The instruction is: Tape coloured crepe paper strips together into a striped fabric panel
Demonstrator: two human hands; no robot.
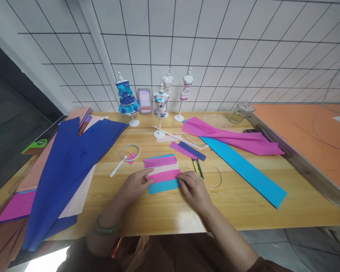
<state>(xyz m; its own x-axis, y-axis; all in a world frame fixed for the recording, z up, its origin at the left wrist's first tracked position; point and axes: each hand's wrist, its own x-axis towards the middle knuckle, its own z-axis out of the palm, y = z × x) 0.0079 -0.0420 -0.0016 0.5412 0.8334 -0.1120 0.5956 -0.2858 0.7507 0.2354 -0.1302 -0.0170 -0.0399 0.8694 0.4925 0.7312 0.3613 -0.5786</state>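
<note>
A striped panel of crepe paper [164,176], layered in pink, pale pink and light blue bands, lies flat on the table in front of me. At its left edge, my left hand [136,185] pinches the paper between thumb and fingers. The fingers of my right hand [195,189] close on the opposite edge, near the lower pink band. Just beyond the right hand is a yellow and green utility knife [197,168]. A roll of tape [130,152] rests on the table beyond the left hand, with a small pink scrap beside it.
Large blue crepe paper [70,166] covers the left side. Pink paper [229,135] and a light blue strip [246,172] spread to the right. Dress-form stands, one wearing a blue dress [127,99], line the back near a phone [145,101]. A glass jar [240,113] stands at back right.
</note>
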